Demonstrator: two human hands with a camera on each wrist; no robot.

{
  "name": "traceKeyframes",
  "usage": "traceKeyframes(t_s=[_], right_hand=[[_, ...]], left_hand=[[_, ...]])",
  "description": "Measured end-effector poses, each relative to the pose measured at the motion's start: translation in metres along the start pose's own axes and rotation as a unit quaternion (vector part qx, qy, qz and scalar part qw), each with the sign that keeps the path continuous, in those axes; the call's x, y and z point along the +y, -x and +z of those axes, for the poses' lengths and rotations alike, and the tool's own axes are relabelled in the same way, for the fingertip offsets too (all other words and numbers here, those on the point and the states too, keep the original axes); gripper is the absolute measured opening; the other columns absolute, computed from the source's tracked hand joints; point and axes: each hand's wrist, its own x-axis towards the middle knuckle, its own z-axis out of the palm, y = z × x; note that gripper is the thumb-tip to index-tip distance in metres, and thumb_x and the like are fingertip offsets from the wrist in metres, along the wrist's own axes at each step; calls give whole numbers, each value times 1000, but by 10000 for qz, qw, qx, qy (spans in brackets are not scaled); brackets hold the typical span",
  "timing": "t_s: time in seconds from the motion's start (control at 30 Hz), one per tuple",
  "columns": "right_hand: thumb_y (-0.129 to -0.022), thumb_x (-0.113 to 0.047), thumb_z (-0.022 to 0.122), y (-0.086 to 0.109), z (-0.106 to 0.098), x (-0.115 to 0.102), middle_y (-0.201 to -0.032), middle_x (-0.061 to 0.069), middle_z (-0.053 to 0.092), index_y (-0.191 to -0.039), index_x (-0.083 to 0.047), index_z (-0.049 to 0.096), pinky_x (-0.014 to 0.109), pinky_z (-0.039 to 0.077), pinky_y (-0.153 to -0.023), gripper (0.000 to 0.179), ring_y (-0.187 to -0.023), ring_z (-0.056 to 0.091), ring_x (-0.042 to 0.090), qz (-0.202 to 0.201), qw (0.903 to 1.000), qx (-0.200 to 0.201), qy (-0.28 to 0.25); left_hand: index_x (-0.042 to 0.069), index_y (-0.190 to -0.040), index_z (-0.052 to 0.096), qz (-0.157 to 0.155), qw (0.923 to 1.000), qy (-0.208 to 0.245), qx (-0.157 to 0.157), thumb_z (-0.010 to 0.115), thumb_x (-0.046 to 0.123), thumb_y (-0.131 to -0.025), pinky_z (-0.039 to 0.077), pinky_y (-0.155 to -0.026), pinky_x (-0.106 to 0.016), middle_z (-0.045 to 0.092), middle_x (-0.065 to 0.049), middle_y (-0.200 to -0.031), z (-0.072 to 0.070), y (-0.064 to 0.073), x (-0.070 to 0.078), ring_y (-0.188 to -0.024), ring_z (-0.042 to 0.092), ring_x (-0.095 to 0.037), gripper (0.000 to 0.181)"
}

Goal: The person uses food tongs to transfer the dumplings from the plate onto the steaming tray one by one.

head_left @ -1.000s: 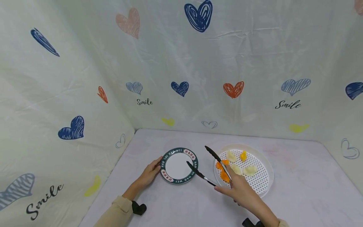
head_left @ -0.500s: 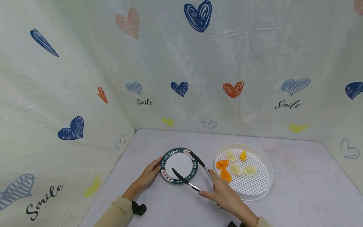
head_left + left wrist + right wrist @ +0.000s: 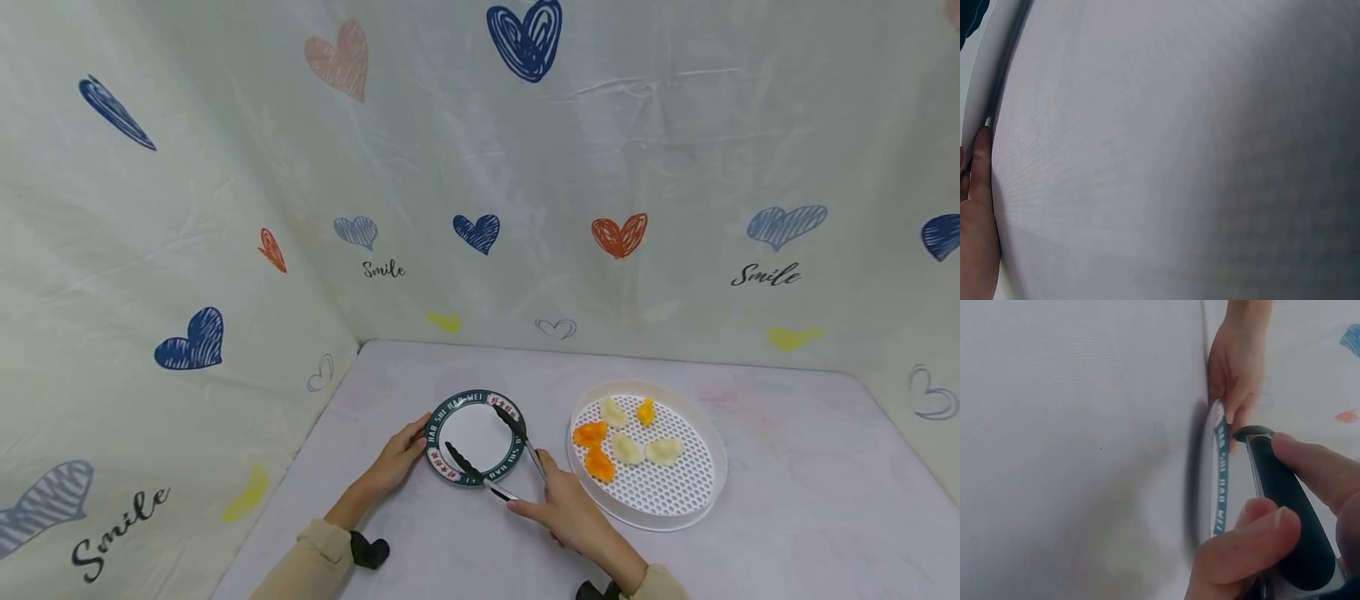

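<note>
My left hand (image 3: 395, 457) holds the left rim of a round plate (image 3: 480, 427) with a white middle and a dark green lettered border. In the right wrist view, that hand's thumb and fingers are at the plate's rim. My right hand (image 3: 573, 510) grips black-tipped metal tongs (image 3: 512, 423), whose two arms are spread apart above the plate. Nothing is between the tong tips. The right wrist view shows the tongs' dark handle (image 3: 1294, 519) between thumb and fingers.
Right of the plate stands a round white tray (image 3: 693, 500) with a perforated base. On it lie orange pieces (image 3: 599, 464), a small yellow piece (image 3: 646, 412) and several pale dumpling-shaped pieces (image 3: 664, 452). A white cloth printed with hearts hangs behind the table (image 3: 787, 467).
My right hand has moved left with the tongs, from over the tray's edge to over the plate. The left hand and plate have stayed in place.
</note>
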Motion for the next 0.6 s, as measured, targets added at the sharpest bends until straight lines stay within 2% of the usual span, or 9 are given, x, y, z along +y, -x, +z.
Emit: traceKeyframes(t_s=[0.23,0.6], right_hand=[[-84,-36,81,-6,4,2,-52,0,49,-149,11,28,21,36,-34,96,-31,41,6,-75,9998,55,174],[-85,-36,80,-14,7,7,-47,-1,47,-149,13,26,20,36,-34,97,-30,41,7,174,9998,-44,101]], left_hand=[[-4,-152,32,70,9999,41,-70,45,2,-105,24,-117,-50,32,-21,-157,-1,0,1,-146,26,-38,50],[-5,-152,31,91,9998,126,-101,45,3,-105,23,-116,-48,32,-22,-157,-2,0,0,-146,26,-38,50]])
